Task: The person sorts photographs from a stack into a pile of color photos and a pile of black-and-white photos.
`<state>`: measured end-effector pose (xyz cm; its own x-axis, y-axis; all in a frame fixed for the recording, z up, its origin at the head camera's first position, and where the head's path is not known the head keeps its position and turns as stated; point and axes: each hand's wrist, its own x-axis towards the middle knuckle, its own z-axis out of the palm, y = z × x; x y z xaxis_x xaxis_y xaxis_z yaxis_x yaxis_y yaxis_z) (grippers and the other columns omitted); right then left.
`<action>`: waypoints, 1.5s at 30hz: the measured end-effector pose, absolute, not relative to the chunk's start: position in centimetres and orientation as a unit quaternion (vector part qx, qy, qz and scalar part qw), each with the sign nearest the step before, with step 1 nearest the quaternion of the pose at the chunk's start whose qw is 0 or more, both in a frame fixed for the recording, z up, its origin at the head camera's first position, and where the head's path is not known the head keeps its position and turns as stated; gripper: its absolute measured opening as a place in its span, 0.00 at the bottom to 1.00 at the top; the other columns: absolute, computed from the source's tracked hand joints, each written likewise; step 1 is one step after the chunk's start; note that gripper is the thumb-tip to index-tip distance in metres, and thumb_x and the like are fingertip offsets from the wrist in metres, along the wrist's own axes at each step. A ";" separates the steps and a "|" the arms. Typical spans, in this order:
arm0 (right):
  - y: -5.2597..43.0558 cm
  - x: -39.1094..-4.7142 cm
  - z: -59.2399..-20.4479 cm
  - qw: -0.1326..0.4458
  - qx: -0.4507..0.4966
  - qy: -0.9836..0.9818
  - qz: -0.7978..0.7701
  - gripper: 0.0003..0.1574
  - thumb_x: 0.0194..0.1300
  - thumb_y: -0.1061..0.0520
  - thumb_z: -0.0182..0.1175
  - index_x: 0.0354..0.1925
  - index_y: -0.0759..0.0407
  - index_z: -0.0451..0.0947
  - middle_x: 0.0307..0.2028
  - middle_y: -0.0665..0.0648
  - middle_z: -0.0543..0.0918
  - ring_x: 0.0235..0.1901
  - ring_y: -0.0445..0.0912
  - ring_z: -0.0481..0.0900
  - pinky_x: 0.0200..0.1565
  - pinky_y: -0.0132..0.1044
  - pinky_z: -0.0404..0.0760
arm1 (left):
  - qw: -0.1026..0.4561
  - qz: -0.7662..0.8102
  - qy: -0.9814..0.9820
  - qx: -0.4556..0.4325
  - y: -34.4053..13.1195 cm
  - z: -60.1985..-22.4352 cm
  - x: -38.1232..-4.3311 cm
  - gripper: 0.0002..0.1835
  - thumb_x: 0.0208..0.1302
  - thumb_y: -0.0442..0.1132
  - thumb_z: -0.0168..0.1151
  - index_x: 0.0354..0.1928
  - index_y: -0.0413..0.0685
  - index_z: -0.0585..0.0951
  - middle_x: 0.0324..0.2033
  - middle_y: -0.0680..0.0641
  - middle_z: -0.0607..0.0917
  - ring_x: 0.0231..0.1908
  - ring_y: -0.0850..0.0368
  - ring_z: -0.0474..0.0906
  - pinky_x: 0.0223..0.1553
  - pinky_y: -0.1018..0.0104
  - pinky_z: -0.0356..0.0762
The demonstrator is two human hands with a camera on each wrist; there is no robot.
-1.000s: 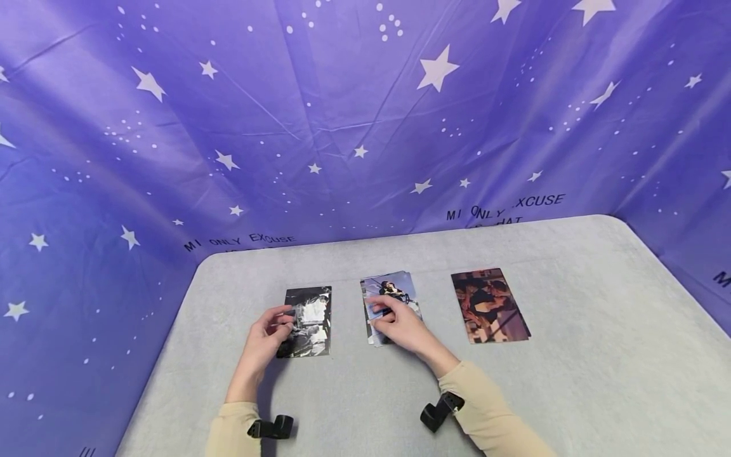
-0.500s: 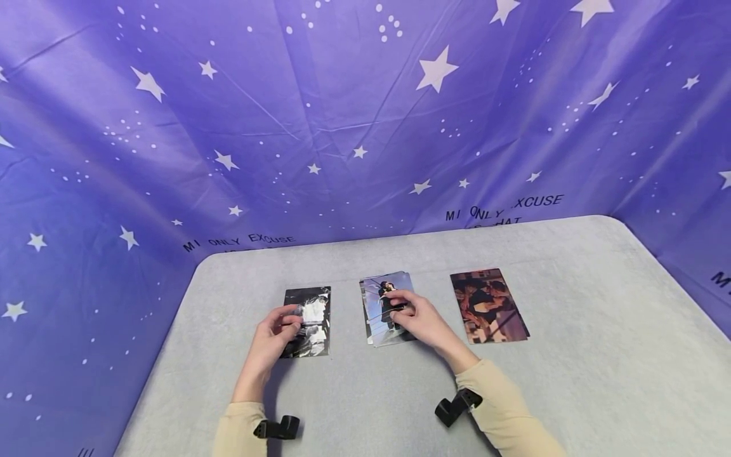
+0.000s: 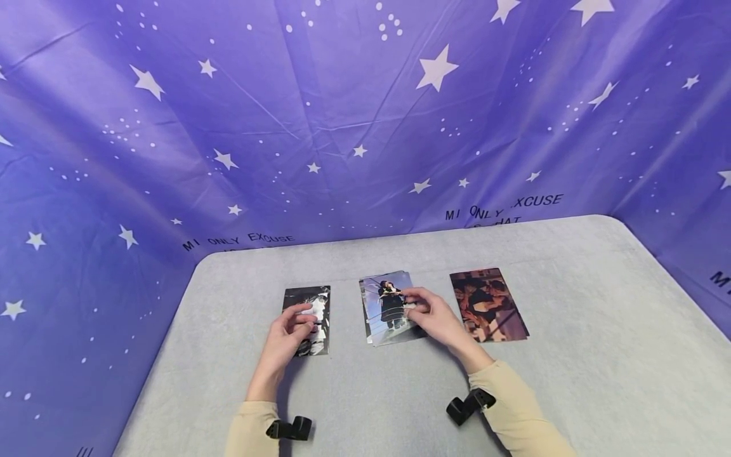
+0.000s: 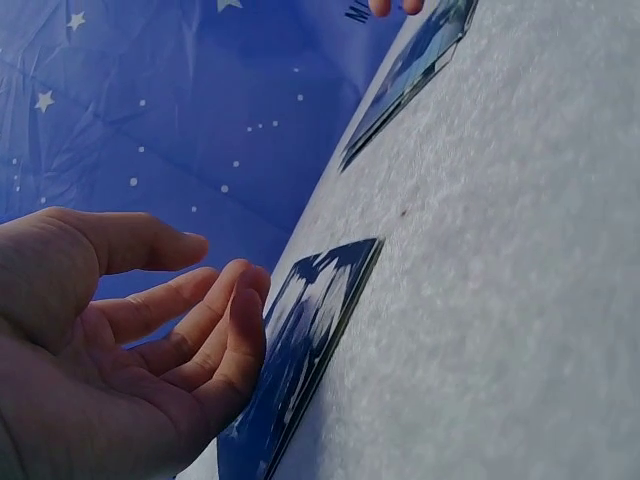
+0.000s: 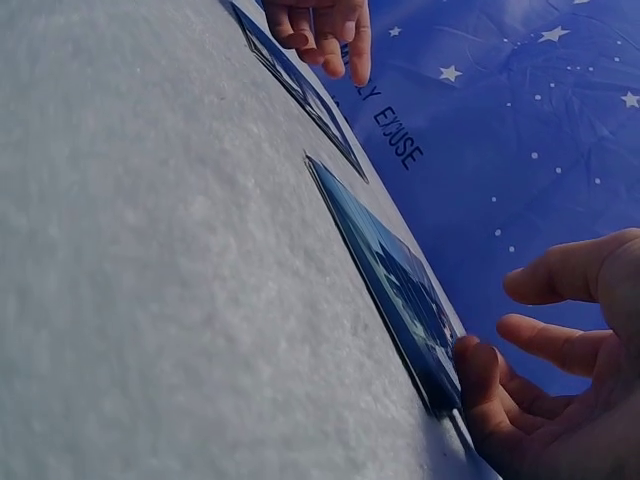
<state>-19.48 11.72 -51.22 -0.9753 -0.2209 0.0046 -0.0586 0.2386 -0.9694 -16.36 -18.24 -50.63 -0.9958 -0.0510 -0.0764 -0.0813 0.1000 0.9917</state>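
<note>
Right hand (image 3: 438,318) further right — at middle photos (image 3: 387,317)

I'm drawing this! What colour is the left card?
The left card is black and white, clearest in the head view.

black-and-white card (image 3: 322,312) partly hidden, sleeves (image 3: 251,433) cut off

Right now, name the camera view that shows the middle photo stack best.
The head view, because the middle photo stack shows almost whole there, the right hand covering one side. Left wrist crops it at the top; right wrist shows it steeply slanted.
</note>
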 end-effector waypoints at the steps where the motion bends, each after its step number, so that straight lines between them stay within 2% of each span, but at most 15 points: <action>1: 11.8 -19.5 -51.2 0.063 -0.088 0.784 -0.611 0.27 0.58 0.70 0.58 0.57 0.72 0.72 0.48 0.69 0.77 0.37 0.47 0.79 0.36 0.30 0.77 | 0.012 0.671 0.740 -0.044 -18.1 -50.7 -16.4 0.21 0.60 0.19 0.52 0.57 0.25 0.71 0.40 0.33 0.81 0.34 0.59 0.80 0.38 0.68 0.79; 7: 12.4 -19.5 -51.1 0.056 -0.087 0.777 -0.621 0.26 0.59 0.70 0.58 0.56 0.74 0.72 0.48 0.70 0.77 0.36 0.43 0.76 0.37 0.28 0.75 | 0.018 0.677 0.735 -0.041 -17.3 -50.9 -16.5 0.21 0.60 0.19 0.53 0.56 0.26 0.72 0.40 0.32 0.81 0.33 0.61 0.79 0.38 0.70 0.78; 11: 12.6 -19.7 -51.0 0.052 -0.087 0.775 -0.624 0.25 0.59 0.70 0.58 0.56 0.74 0.71 0.48 0.70 0.77 0.36 0.42 0.75 0.38 0.27 0.75 | 0.033 0.676 0.736 -0.029 -16.4 -51.0 -16.4 0.21 0.60 0.19 0.53 0.57 0.26 0.71 0.40 0.33 0.81 0.34 0.59 0.80 0.39 0.69 0.79; 20: 13.2 -19.6 -51.0 0.051 -0.079 0.776 -0.624 0.27 0.60 0.70 0.58 0.58 0.75 0.70 0.50 0.71 0.76 0.40 0.49 0.77 0.42 0.28 0.76 | 0.042 0.666 0.745 -0.013 -14.4 -51.2 -16.5 0.21 0.60 0.21 0.55 0.57 0.27 0.72 0.43 0.33 0.81 0.37 0.55 0.80 0.40 0.70 0.78; 28: 13.4 -19.4 -51.2 0.049 -0.068 0.781 -0.619 0.26 0.60 0.70 0.58 0.58 0.75 0.70 0.50 0.71 0.76 0.40 0.50 0.78 0.42 0.29 0.76 | 0.058 0.678 0.733 0.000 -12.6 -51.5 -16.7 0.23 0.58 0.20 0.55 0.57 0.27 0.72 0.46 0.31 0.80 0.41 0.47 0.81 0.44 0.63 0.79; 34: 13.6 -19.3 -51.2 0.038 -0.062 0.779 -0.623 0.25 0.59 0.71 0.57 0.57 0.74 0.71 0.49 0.71 0.77 0.43 0.55 0.79 0.44 0.29 0.75 | 0.068 0.677 0.733 0.017 -11.7 -51.5 -16.8 0.24 0.58 0.22 0.57 0.58 0.25 0.70 0.48 0.29 0.79 0.44 0.40 0.80 0.47 0.58 0.79; 45: 13.5 -18.7 -51.0 0.050 -0.075 0.783 -0.615 0.28 0.60 0.70 0.57 0.60 0.74 0.69 0.53 0.71 0.76 0.45 0.55 0.79 0.45 0.29 0.75 | 0.064 0.665 0.743 0.034 -10.7 -51.6 -17.0 0.22 0.58 0.23 0.57 0.56 0.24 0.72 0.47 0.27 0.78 0.42 0.40 0.80 0.43 0.61 0.80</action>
<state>-18.74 13.45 -50.97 -0.9838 -0.1789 0.0136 -0.0555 0.2316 -0.9712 -17.05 -10.73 -51.65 -0.9896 0.1354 -0.0490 -0.0338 0.1124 0.9931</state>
